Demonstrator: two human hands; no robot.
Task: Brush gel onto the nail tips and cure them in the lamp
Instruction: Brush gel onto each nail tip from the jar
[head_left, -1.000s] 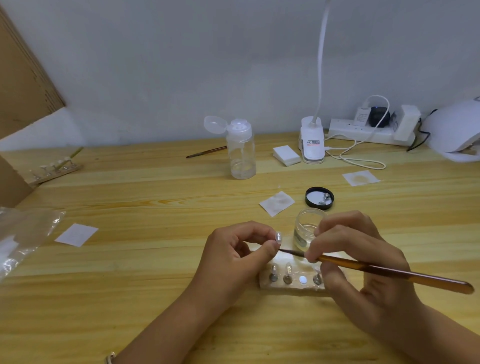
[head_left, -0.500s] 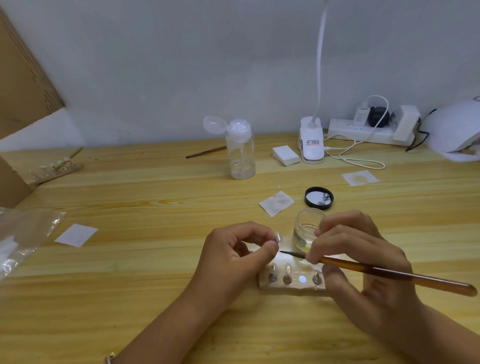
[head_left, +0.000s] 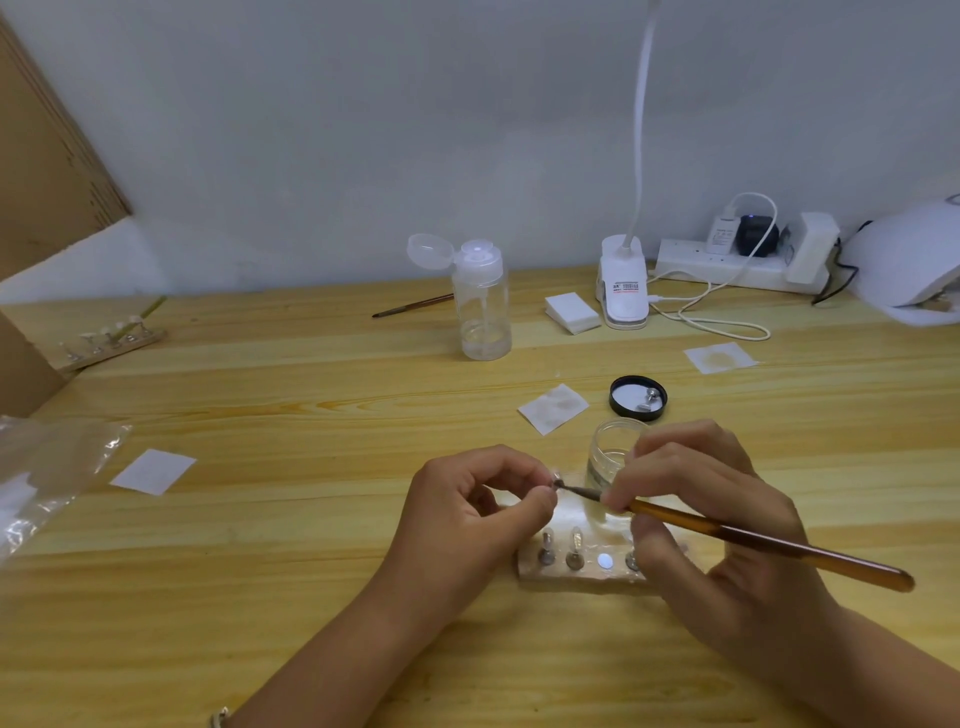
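Note:
My left hand (head_left: 470, 512) pinches a small clear nail tip (head_left: 556, 476) between thumb and forefinger, above a wooden holder block (head_left: 571, 574) with several nail tips on metal pegs. My right hand (head_left: 696, 525) grips an amber-handled brush (head_left: 753, 538); its dark bristle end touches the held tip. An open glass gel jar (head_left: 613, 452) stands just behind the hands, its black lid (head_left: 637, 397) lying beyond it. The white curing lamp (head_left: 911, 265) sits at the far right edge of the table.
A clear pump bottle (head_left: 480, 304) with flipped cap, a second brush (head_left: 413, 306), a stack of wipes (head_left: 571, 312), a clip desk lamp (head_left: 623, 283) and a power strip (head_left: 737, 262) line the back. Loose wipes, a plastic bag (head_left: 47, 478) and another tip holder (head_left: 109, 343) lie left.
The brush tip has moved a little left onto the held nail tip; both hands stay in about the same place.

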